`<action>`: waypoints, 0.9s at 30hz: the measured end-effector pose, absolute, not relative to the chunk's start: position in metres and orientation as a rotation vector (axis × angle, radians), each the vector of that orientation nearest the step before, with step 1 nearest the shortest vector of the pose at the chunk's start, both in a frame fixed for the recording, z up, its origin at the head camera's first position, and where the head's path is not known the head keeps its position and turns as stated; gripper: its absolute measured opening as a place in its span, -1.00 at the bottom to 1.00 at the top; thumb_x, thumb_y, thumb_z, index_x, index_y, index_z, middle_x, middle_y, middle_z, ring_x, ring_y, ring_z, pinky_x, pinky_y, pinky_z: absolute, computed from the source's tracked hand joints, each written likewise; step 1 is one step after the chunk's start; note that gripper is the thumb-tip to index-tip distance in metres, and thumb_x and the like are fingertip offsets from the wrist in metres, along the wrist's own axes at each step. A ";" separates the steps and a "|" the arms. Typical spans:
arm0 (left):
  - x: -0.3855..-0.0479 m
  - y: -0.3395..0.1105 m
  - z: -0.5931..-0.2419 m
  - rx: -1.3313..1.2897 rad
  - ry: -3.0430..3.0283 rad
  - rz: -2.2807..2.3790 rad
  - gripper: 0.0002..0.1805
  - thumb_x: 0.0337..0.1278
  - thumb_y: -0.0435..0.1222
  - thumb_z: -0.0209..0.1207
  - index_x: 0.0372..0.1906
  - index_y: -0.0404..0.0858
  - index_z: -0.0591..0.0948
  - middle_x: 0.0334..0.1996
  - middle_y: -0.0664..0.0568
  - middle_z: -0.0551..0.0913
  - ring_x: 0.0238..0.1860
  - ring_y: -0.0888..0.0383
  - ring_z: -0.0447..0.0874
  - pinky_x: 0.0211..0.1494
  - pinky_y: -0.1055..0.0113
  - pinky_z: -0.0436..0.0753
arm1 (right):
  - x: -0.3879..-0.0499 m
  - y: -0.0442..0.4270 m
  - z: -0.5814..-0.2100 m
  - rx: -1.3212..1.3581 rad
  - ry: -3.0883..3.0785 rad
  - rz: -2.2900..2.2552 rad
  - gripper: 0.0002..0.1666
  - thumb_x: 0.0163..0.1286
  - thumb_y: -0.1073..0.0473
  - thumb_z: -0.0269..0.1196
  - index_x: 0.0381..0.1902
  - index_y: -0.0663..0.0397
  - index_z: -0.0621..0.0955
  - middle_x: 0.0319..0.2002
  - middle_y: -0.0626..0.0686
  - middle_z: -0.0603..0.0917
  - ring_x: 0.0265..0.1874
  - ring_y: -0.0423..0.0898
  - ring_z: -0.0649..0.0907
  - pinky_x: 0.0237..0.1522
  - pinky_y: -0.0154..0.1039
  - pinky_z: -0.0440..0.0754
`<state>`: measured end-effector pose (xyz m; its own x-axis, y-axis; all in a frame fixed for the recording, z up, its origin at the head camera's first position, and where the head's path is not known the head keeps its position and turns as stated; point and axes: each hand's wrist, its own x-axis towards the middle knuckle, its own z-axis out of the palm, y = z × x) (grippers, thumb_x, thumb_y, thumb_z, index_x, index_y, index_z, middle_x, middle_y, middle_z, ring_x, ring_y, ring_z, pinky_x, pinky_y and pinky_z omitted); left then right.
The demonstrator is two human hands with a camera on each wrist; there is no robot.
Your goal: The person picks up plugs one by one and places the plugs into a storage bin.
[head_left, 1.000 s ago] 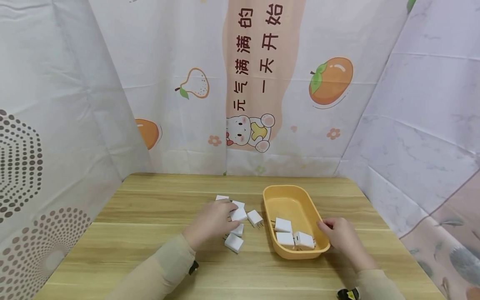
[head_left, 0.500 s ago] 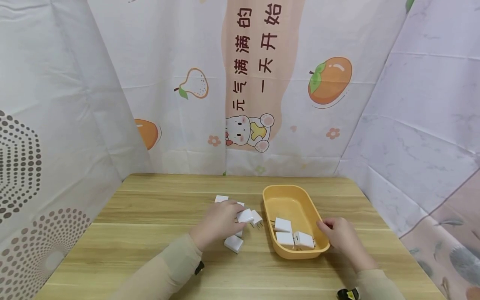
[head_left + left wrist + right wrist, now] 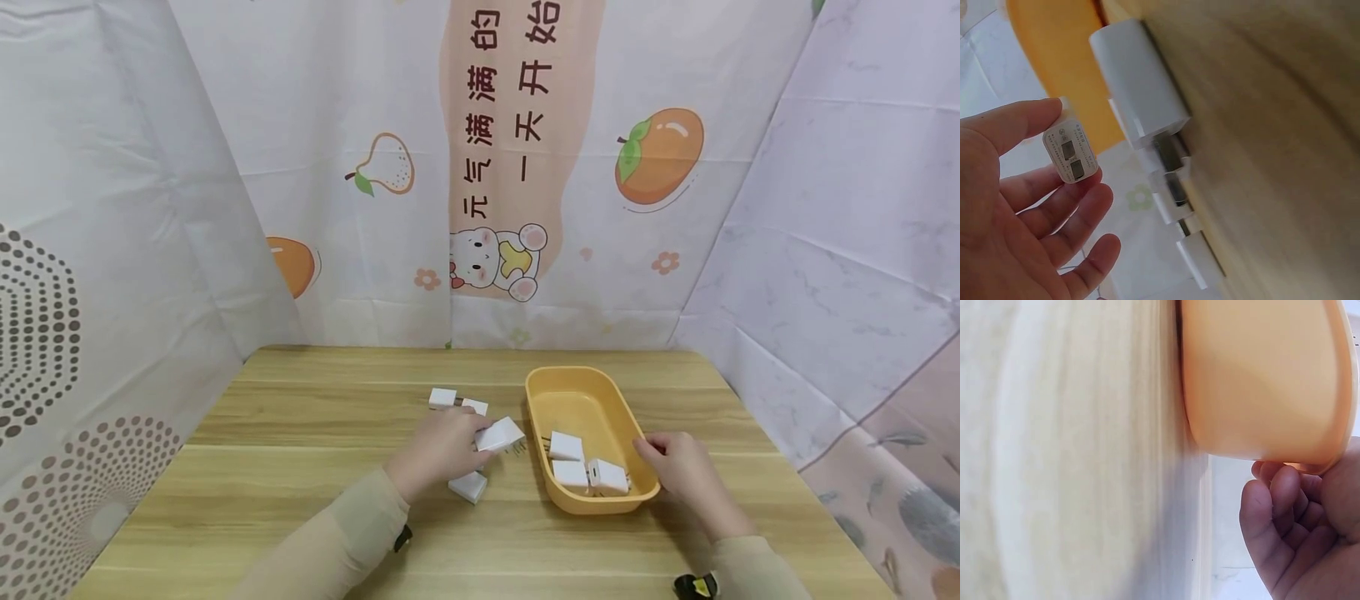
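A white charger plug [image 3: 498, 434] is pinched between the thumb and fingers of my left hand [image 3: 441, 446], lifted off the table. In the left wrist view the plug [image 3: 1071, 151] turns its printed pronged end to the camera. My right hand [image 3: 681, 468] grips the right rim of an orange-yellow plastic box [image 3: 576, 405]; in the right wrist view its curled fingers [image 3: 1256, 506] sit at the box's rim. White chargers [image 3: 566, 447] lie in the near end of the box. Around my left hand lie more loose chargers [image 3: 468, 486], some partly hidden.
Two chargers [image 3: 443, 398] lie beyond my left hand, toward the table's back. The wooden table [image 3: 315, 475] ends at a printed curtain [image 3: 360, 275], with patterned cloths hanging on both sides.
My left hand has lifted the charger and moved right, toward the box, and the charger now covers most of another one. My right hand and the box have stayed in place.
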<state>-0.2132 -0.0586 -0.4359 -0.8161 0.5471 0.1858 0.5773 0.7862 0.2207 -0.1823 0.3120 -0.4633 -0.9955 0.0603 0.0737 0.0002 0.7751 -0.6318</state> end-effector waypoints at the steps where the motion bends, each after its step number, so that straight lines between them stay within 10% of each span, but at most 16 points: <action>1: -0.213 -0.059 -0.437 -0.903 -2.865 -0.413 -0.59 0.14 -0.05 0.40 0.03 -0.17 0.76 -0.16 0.07 0.72 -0.36 0.27 0.53 -0.35 0.38 0.53 | -0.183 0.312 -0.463 -0.047 -2.874 1.018 -0.65 0.47 0.07 0.27 -0.15 0.28 0.76 -0.39 0.09 0.73 -0.54 -0.12 0.61 -0.58 -0.24 0.58; 27: -0.214 -0.033 -0.424 -0.960 -2.739 -0.616 -0.70 0.23 -0.06 0.36 -0.12 -0.19 0.74 -0.33 0.19 0.60 -0.35 0.32 0.52 -0.28 0.45 0.57 | -0.183 0.311 -0.459 -0.027 -2.921 0.962 -0.65 0.46 0.07 0.27 -0.11 0.28 0.75 -0.39 0.07 0.70 -0.52 -0.09 0.58 -0.53 -0.22 0.58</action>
<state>-0.2137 -0.0330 -0.4240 -0.7770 0.5569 0.2933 0.6289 0.7067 0.3242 -0.1832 0.3111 -0.4593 -0.9977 0.0373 0.0572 -0.0040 0.8044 -0.5941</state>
